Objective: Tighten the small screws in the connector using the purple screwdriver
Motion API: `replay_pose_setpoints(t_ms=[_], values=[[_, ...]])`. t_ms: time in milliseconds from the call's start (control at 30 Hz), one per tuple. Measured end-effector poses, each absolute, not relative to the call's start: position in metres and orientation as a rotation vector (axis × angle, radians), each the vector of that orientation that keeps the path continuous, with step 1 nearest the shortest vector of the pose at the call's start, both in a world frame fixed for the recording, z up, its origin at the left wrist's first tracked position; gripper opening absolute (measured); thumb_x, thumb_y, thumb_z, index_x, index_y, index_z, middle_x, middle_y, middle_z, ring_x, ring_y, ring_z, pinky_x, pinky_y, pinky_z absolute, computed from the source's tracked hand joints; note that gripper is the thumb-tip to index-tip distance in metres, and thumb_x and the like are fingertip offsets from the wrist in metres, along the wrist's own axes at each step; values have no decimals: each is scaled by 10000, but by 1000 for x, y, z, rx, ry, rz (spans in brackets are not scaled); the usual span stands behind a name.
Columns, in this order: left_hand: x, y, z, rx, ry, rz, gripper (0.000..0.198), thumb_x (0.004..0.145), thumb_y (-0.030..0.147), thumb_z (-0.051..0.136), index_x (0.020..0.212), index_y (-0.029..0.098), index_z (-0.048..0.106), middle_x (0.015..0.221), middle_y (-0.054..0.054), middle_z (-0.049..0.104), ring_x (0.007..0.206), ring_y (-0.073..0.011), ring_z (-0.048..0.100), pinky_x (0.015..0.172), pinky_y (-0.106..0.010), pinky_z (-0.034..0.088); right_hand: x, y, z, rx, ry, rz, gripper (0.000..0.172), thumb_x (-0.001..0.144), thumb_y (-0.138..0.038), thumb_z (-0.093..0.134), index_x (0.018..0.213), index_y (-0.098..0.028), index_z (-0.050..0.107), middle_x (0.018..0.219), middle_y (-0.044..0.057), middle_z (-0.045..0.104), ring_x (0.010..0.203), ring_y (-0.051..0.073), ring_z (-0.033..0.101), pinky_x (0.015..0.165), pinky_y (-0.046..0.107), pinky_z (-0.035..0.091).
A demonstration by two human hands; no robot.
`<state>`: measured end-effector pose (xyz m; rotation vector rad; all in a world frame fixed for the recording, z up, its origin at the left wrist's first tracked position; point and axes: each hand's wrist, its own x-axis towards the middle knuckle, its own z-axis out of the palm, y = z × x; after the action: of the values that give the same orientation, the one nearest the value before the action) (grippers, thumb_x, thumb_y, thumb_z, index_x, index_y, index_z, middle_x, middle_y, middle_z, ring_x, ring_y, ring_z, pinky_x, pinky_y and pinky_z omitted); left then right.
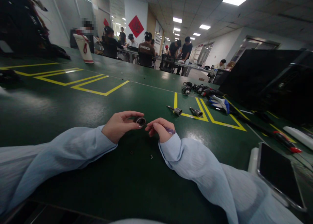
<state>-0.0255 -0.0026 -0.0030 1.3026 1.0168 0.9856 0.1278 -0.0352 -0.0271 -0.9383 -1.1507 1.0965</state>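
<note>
Between the thumb and fingers of my left hand (120, 125) is a round metal cup-shaped part (141, 121), its open end turned toward me. My right hand (161, 128) is closed around a small screwdriver with a purple handle (170, 131), whose thin tip points left at the metal part's edge. Whether the tip touches the part I cannot tell. On the green table (105, 181) below my hands lie a tiny shiny metal piece (151, 156) and a small dark ring (131, 152).
Two metal parts with shafts (177, 111) lie by the yellow tape at right. Beyond them are dark motor-like parts (187, 89) and a blue-white glove (220, 104). A phone (278, 171) and red-handled tool (287, 141) lie right; a white cup (83, 49) stands back left. People sit and stand farther off.
</note>
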Motion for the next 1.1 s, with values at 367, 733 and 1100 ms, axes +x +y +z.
replay_pose_setpoints(t_ms=[367, 733, 1100], values=[[-27, -1, -6, 1317, 984, 989, 447, 491, 142, 760, 924, 145, 647, 813, -42, 713, 788, -197, 661, 835, -341, 492, 125, -37, -29, -896, -1186, 1045, 129, 697, -241, 505, 640, -168, 594, 579, -1, 622, 452, 84, 522, 463, 231, 458], [-25, -4, -3, 1290, 989, 1005, 437, 481, 125, 758, 906, 128, 653, 796, -44, 707, 771, -182, 654, 813, -328, 494, 124, -37, -30, -952, -1194, 1028, 147, 711, -277, 530, 638, -168, 598, 582, 7, 622, 466, 87, 527, 473, 228, 464], [-25, -4, -3, 1299, 1007, 996, 441, 479, 141, 762, 906, 130, 650, 798, -51, 709, 775, -200, 662, 820, -358, 497, 126, -39, -29, -1018, -1280, 840, 182, 760, -266, 477, 656, -167, 590, 617, 16, 627, 484, 95, 535, 488, 234, 455]])
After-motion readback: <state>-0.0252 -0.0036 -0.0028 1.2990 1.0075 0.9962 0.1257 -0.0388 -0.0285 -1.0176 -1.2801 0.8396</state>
